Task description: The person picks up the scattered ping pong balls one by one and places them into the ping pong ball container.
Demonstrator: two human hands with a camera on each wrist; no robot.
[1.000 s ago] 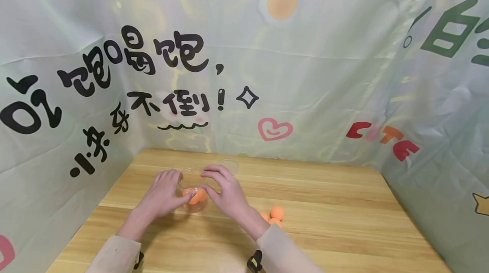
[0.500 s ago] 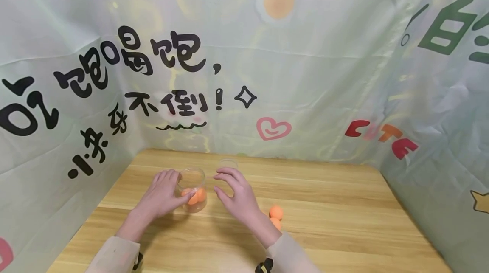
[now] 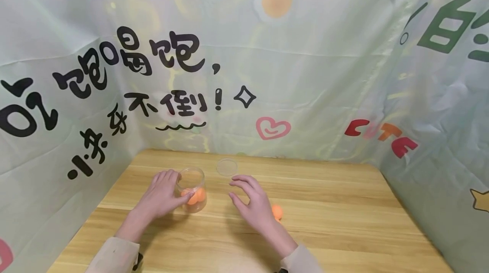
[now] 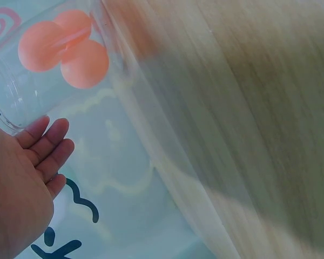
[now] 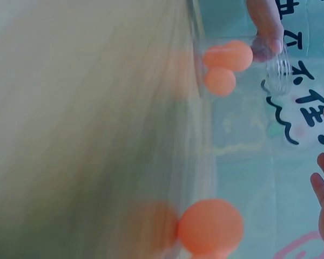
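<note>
A clear plastic jar (image 3: 195, 209) stands upright on the table with several orange balls (image 3: 200, 194) inside, its top uncovered. My left hand (image 3: 162, 192) holds the jar at its upper part, thumb across the near side and fingers at the left. In the left wrist view, those fingers lie right by the rim, above the balls (image 4: 85, 63). To the right, my right hand (image 3: 252, 205) is over the table with fingers loosely bent and nothing in them. Beyond its wrist, a loose orange ball (image 3: 277, 212) shows; in the right wrist view, this ball (image 5: 210, 226) partly covers another.
Behind the jar, a clear round lid (image 3: 227, 167) lies on the wooden table (image 3: 336, 213). Printed cloth (image 3: 324, 94) hangs along the table's back and both sides.
My right hand has left the jar's rim and moved right toward the loose balls, uncovering the lid and hiding more of the balls. The left hand stays on the jar.
</note>
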